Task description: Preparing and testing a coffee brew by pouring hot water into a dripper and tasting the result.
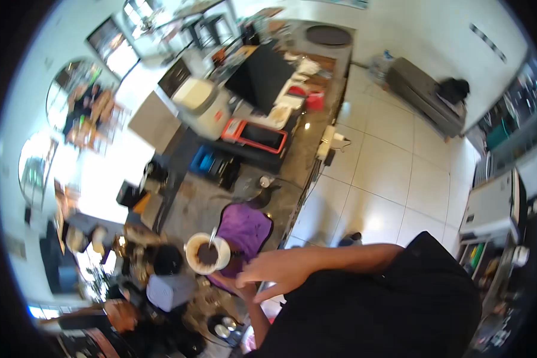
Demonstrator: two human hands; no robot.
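A pale coffee dripper (189, 255) with dark coffee grounds (207, 255) in its filter stands on the counter, left of my hands. A thin spoon-like metal piece (213, 234) rises from its far rim. My left hand (231, 284) reaches to the dripper's near side; its fingers are partly hidden, and whether they grip it does not show. My right hand (274, 269) crosses above the left wrist, fingers and thumb apart, nothing visible in it. A purple cloth (247, 227) with a dark edge lies just beyond the dripper, partly under it.
Farther along the counter are a metal pitcher (258, 190), a blue-and-black box (212, 164), a red-framed handheld terminal (258, 135) and a white canister-like machine (201, 107). A grey lidded container (168, 291) stands left of my hands. Tiled floor (376, 179) lies right of the counter.
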